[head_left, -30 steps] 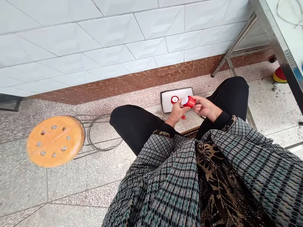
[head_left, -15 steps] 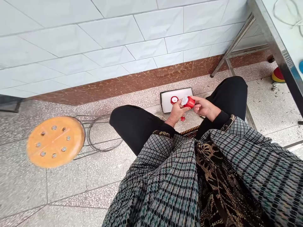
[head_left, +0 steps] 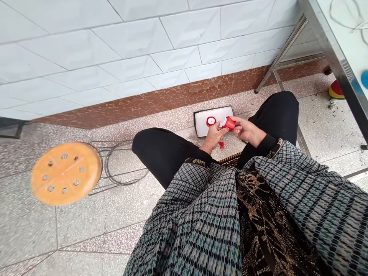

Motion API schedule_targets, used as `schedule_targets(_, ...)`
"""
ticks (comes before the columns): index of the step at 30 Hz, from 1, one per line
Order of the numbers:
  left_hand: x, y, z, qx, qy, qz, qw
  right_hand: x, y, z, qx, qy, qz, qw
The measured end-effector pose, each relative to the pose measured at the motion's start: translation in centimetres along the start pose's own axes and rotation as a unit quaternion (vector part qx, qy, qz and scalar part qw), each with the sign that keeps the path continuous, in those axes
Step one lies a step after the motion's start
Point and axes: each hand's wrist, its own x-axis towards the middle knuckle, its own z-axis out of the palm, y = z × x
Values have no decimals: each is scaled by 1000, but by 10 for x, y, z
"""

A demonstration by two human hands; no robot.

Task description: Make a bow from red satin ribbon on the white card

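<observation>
Between my knees I hold a red ribbon spool (head_left: 229, 123) with a white end face, tilted toward the left. My left hand (head_left: 214, 137) is closed on its left side, thumb along the lower edge. On the other side the fingers of my right hand (head_left: 245, 129) pinch the red part. A second ribbon spool (head_left: 211, 121), red around a white centre, lies in a shallow white box (head_left: 201, 118) with dark edges just beyond my hands. Below my left hand shows a small red piece (head_left: 221, 145); whether it hangs or lies on the floor I cannot tell.
An orange round stool (head_left: 66, 172) lies on its side at the left, its metal legs toward me. A tiled wall (head_left: 189, 30) runs behind the box. A metal-framed table (head_left: 330, 42) stands at the right, with dark scraps on the floor below. A woven rim (head_left: 230, 160) shows between my legs.
The spool has turned slightly in my hands, so its white face shows less. Both hands keep their hold. The whole view has shifted a little.
</observation>
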Motion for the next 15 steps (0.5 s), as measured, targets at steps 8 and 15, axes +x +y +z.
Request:
schedule_targets(8,-1,-1,1,-7,-14,-4,1000,-14,-9,12,97,75,79,989)
schedule_targets(15,-5,-1,5,-20,-16,-13,1000,-8,-8,10,102,85,44,990)
